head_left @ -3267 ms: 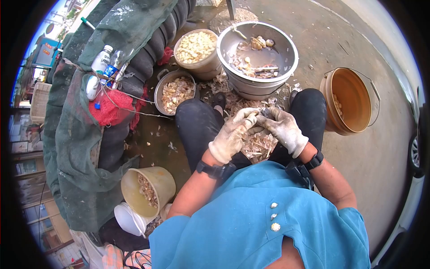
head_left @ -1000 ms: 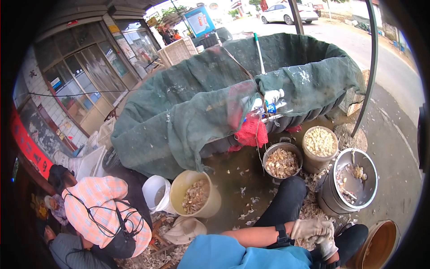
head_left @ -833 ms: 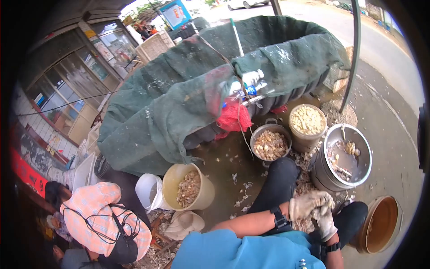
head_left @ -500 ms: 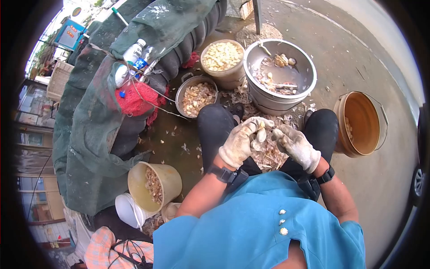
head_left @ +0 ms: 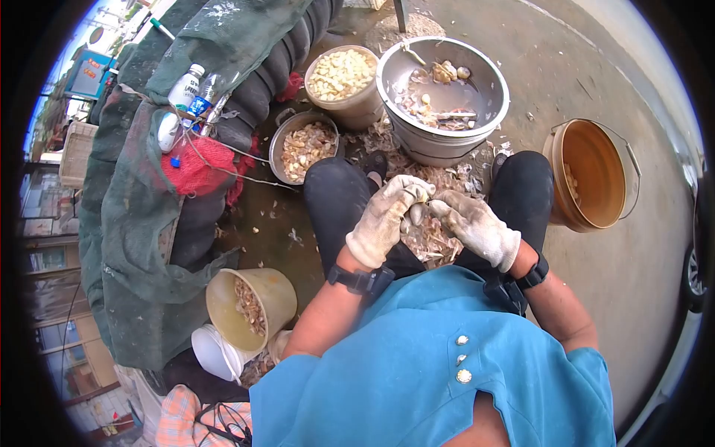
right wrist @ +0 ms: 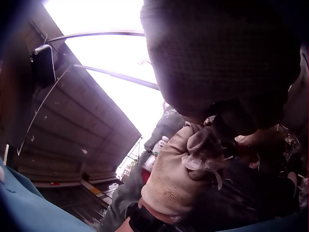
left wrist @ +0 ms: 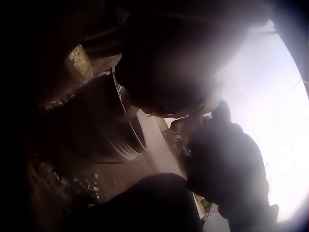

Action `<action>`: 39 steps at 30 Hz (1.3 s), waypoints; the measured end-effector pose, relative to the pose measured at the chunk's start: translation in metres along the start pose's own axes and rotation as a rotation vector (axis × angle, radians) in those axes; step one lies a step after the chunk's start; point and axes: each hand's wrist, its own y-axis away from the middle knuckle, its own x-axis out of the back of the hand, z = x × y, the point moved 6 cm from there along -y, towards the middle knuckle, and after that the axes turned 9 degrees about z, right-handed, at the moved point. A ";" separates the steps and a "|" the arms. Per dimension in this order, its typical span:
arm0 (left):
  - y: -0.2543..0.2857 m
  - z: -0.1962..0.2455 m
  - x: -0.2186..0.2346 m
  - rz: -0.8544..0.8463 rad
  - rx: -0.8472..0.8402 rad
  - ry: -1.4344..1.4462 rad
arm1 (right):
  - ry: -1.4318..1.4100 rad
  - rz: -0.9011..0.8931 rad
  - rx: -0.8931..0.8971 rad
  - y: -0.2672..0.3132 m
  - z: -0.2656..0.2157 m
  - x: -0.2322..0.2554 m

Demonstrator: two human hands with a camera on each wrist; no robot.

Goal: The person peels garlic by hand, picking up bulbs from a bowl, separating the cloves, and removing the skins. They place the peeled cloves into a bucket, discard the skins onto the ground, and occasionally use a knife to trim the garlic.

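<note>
Hands – left hand [head_left: 383, 217] and right hand [head_left: 473, 223] pinching 1 garlic piece [head_left: 417, 214], steel basin [head_left: 488, 71] of scraps, tub [head_left: 356, 110] of peeled cloves.

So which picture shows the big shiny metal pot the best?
The head view: the metal pot sits whole in front of the person's knees, so you look straight down inside at the bits lying in it. The left wrist view shows only its dark ribbed side, and the right wrist view does not clearly show it.

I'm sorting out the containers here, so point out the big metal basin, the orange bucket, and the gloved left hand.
metal basin [head_left: 488, 112]: head view, bare inner wall on its right side.
orange bucket [head_left: 596, 167]: head view, inside wall.
left hand [head_left: 383, 220]: head view, back of the glove.
</note>
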 end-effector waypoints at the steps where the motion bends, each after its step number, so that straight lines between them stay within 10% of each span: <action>1: 0.000 0.003 0.000 -0.005 -0.026 -0.087 | 0.014 0.011 0.042 0.000 0.000 0.000; 39: -0.003 -0.028 0.001 0.043 0.055 0.101 | 0.019 0.067 0.040 -0.001 0.009 -0.009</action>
